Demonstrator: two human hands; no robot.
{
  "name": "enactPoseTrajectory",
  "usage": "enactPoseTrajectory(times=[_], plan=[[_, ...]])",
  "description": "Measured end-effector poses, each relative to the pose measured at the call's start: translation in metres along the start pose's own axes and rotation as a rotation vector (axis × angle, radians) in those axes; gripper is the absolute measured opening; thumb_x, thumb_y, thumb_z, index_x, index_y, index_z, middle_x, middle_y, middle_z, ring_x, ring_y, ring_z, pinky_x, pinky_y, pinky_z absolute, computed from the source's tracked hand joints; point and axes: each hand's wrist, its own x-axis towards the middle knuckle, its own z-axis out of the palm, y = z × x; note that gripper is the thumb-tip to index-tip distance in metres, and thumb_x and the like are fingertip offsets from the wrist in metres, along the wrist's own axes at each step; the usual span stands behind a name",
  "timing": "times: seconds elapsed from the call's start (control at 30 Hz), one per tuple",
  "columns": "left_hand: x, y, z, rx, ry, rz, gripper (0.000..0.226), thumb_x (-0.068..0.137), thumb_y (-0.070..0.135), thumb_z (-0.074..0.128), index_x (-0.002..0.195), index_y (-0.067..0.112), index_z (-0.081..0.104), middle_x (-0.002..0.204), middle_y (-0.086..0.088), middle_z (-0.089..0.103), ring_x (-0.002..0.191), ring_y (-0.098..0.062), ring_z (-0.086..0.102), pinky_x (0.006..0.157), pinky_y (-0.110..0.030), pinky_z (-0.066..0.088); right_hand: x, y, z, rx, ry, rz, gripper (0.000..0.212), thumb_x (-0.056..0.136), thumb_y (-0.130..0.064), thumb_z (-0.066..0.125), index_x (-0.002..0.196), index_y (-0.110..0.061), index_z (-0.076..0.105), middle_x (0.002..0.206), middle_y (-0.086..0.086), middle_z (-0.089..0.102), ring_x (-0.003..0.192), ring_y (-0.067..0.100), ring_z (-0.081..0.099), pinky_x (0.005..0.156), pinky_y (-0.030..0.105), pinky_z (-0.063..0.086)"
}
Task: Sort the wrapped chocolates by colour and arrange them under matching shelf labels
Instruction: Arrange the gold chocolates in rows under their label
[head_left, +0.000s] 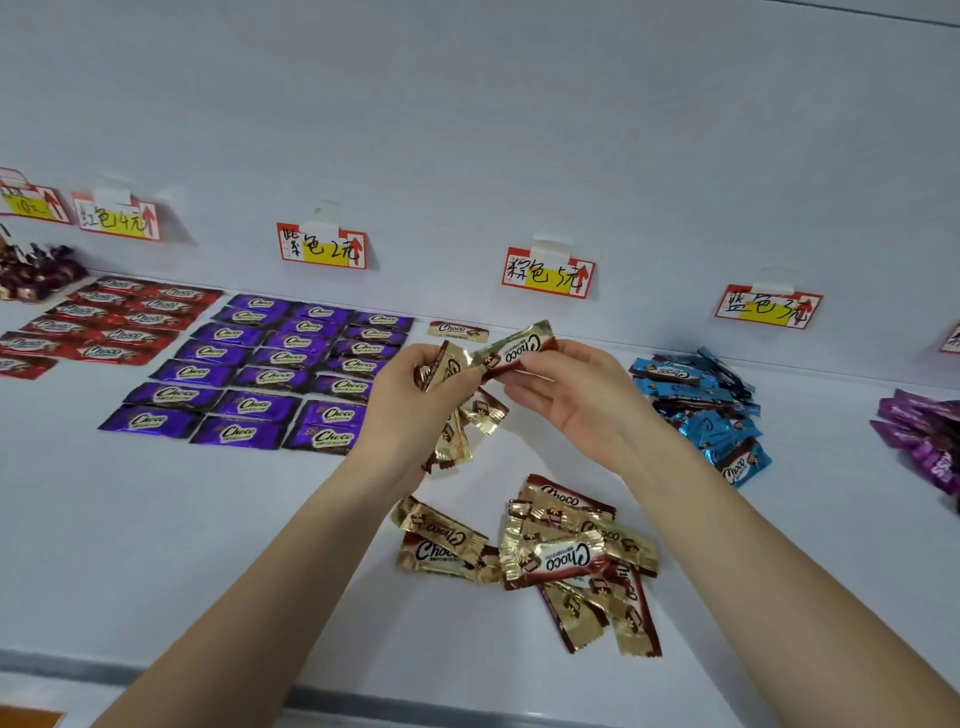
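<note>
My left hand grips a bunch of gold-and-brown chocolates above the white shelf. My right hand pinches one gold chocolate at its end, held up between both hands. A loose pile of gold chocolates lies below my hands. One gold chocolate lies flat at the back, left of the brown label. Purple chocolates lie in neat rows under the purple label. Red chocolates lie in rows under the red label. Blue chocolates are heaped under the blue label.
A heap of magenta-purple wrappers sits at the right edge. Dark twisted sweets are piled at the far left under another label. The shelf's grey front edge runs along the bottom. The white back wall holds the labels.
</note>
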Motion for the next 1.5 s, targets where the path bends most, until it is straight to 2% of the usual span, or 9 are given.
enactPoseTrajectory(times=[0.13,0.27,0.33,0.43,0.57,0.67,0.83,1.1,1.5], plan=[[0.009,0.000,-0.002,-0.093,0.004,-0.093,0.019,0.082,0.014,0.070,0.099,0.011,0.063,0.088,-0.012,0.067,0.069,-0.020,0.061,0.049,-0.024,0.049,0.027,-0.010,-0.006,-0.090,0.099,-0.058,0.013,0.088,0.004,0.050,0.083,-0.007,0.053,0.075,0.011,0.068,0.064,0.019,0.068,0.061,0.028,0.057],[0.011,-0.004,-0.007,-0.223,0.020,-0.192,0.005,0.088,0.018,0.063,0.091,0.015,0.063,0.084,-0.003,0.073,0.066,-0.019,0.066,0.050,-0.028,0.052,0.056,-0.012,-0.028,-0.849,0.093,-0.152,0.021,0.092,-0.009,0.050,0.109,-0.020,0.054,0.087,0.002,0.061,0.074,0.015,0.059,0.059,0.020,0.048],[0.010,-0.005,-0.009,-0.269,0.031,-0.248,0.009,0.089,0.023,0.061,0.093,0.015,0.063,0.079,0.000,0.073,0.061,-0.016,0.067,0.051,-0.030,0.053,0.072,-0.009,-0.035,-1.175,0.091,-0.197,0.027,0.092,-0.013,0.052,0.119,-0.016,0.053,0.095,0.002,0.061,0.080,0.015,0.055,0.062,0.020,0.042],[0.009,-0.005,-0.010,-0.280,0.061,-0.311,0.012,0.090,0.029,0.059,0.093,0.018,0.063,0.070,0.001,0.072,0.057,-0.014,0.067,0.053,-0.030,0.054,0.090,-0.003,-0.036,-1.381,0.095,-0.251,0.019,0.091,-0.012,0.055,0.110,-0.010,0.059,0.105,0.007,0.063,0.090,0.018,0.056,0.076,0.027,0.044],[0.009,-0.005,-0.009,-0.265,0.085,-0.353,0.017,0.092,0.037,0.054,0.092,0.022,0.063,0.078,0.001,0.074,0.069,-0.017,0.068,0.060,-0.031,0.054,0.098,0.004,-0.032,-1.564,0.095,-0.367,0.022,0.093,-0.012,0.050,0.113,-0.010,0.060,0.111,0.009,0.061,0.103,0.025,0.053,0.084,0.035,0.044],[0.009,-0.004,-0.008,-0.295,0.101,-0.373,0.023,0.096,0.037,0.048,0.091,0.022,0.064,0.083,-0.003,0.073,0.074,-0.020,0.067,0.062,-0.033,0.052,0.092,0.010,-0.033,-1.610,0.156,-0.468,0.027,0.095,-0.019,0.047,0.120,-0.010,0.056,0.115,0.009,0.057,0.107,0.024,0.047,0.083,0.034,0.041],[0.008,0.001,-0.008,-0.436,0.116,-0.424,0.026,0.094,0.018,0.044,0.082,0.014,0.067,0.066,-0.002,0.072,0.065,-0.020,0.064,0.073,-0.036,0.050,0.080,0.028,-0.034,-1.680,0.068,-0.444,0.034,0.098,-0.025,0.034,0.123,-0.014,0.055,0.122,0.007,0.054,0.112,0.023,0.043,0.085,0.035,0.041],[0.007,0.002,-0.008,-0.367,0.134,-0.428,0.020,0.093,0.014,0.051,0.081,0.018,0.067,0.078,-0.006,0.064,0.056,-0.015,0.064,0.045,-0.025,0.053,0.091,0.035,-0.034,-1.659,0.093,-0.416,0.039,0.099,-0.026,0.028,0.128,-0.016,0.052,0.131,0.004,0.048,0.122,0.021,0.035,0.096,0.033,0.034],[0.009,-0.007,-0.011,-0.398,0.013,-0.324,0.010,0.091,0.012,0.056,0.097,0.013,0.064,0.066,0.000,0.071,0.057,-0.013,0.068,0.047,-0.026,0.054,0.094,0.041,-0.039,-1.637,0.107,-0.477,0.038,0.099,-0.027,0.030,0.128,-0.016,0.052,0.130,0.004,0.049,0.122,0.020,0.034,0.097,0.033,0.032]])
